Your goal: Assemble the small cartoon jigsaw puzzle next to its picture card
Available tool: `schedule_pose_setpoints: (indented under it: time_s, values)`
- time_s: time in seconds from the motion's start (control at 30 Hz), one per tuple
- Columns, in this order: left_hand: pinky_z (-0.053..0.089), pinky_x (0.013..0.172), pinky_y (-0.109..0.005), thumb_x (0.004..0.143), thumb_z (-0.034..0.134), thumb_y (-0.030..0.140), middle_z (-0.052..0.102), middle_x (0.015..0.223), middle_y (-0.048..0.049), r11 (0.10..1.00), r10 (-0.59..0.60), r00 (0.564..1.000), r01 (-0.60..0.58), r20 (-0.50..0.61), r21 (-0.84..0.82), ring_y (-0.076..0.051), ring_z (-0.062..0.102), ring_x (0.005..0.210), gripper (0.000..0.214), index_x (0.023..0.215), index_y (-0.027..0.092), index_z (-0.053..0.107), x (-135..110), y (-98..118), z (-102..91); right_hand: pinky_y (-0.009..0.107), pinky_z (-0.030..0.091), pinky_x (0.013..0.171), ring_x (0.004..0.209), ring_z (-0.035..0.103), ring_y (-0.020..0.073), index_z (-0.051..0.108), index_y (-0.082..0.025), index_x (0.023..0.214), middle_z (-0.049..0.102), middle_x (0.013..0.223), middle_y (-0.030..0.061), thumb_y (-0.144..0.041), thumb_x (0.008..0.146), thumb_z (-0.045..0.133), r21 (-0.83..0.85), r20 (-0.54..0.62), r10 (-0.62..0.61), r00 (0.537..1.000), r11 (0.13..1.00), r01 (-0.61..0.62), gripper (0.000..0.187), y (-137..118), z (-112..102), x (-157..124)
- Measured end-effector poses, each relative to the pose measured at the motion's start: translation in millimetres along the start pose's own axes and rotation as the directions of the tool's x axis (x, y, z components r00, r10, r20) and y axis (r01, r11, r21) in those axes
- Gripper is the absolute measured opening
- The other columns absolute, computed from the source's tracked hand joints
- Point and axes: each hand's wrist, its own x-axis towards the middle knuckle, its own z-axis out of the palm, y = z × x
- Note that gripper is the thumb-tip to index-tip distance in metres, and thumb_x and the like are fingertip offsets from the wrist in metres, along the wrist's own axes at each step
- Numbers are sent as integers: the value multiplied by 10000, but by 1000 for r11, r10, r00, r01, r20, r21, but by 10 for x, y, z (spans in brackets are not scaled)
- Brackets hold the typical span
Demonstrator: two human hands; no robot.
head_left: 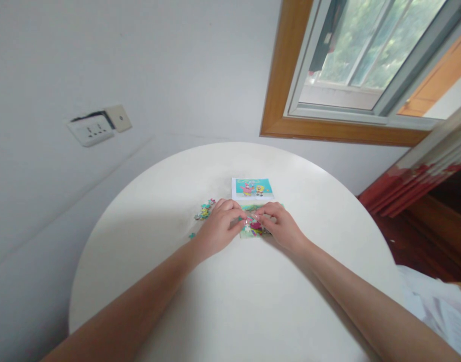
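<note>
A small, partly assembled jigsaw puzzle (254,229) lies near the middle of the round white table (230,301). My left hand (218,226) and my right hand (279,223) rest on it with fingertips meeting over its top edge, fingers curled and pressing on the pieces. Whether either pinches a single piece is hidden by the fingers. A cartoon reference picture (252,188) lies just beyond the puzzle. Several loose puzzle pieces (204,211) lie scattered to the left of my left hand.
The table stands against a white wall with a socket plate (90,130) at the left. A wood-framed window (351,75) is at the upper right. Red and wooden furniture (422,186) stands to the right.
</note>
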Motion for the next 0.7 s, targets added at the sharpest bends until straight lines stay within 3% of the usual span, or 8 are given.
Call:
schedule_pose_setpoints:
  time_s: [0.3, 0.47, 0.7]
  values:
    - [323, 964, -393, 921, 505, 271, 632, 946, -29, 990, -67, 997, 63, -27, -128, -202, 535, 976, 139, 884, 210, 624, 14, 19, -20, 346, 392, 874, 907, 593, 187, 741, -238, 806, 716, 876, 24, -288, 876, 600, -9, 79, -80, 994, 997, 81, 166, -10, -12, -15]
    - [320, 945, -393, 928, 509, 320, 623, 929, -27, 993, -58, 998, 56, -21, -107, -201, 529, 954, 175, 862, 208, 626, 8, -1, 4, 357, 393, 881, 915, 594, 191, 742, -241, 875, 715, 897, 29, -274, 861, 622, -9, 53, -52, 997, 999, 52, 125, -32, -29, -16]
    - [360, 906, -372, 931, 504, 325, 625, 923, -38, 991, -57, 998, 52, -41, -120, -199, 538, 936, 200, 844, 196, 631, 22, -23, 28, 351, 397, 888, 884, 599, 178, 732, -219, 798, 702, 860, 27, -229, 847, 605, 80, 77, -13, 997, 997, 7, 136, -63, -25, 0]
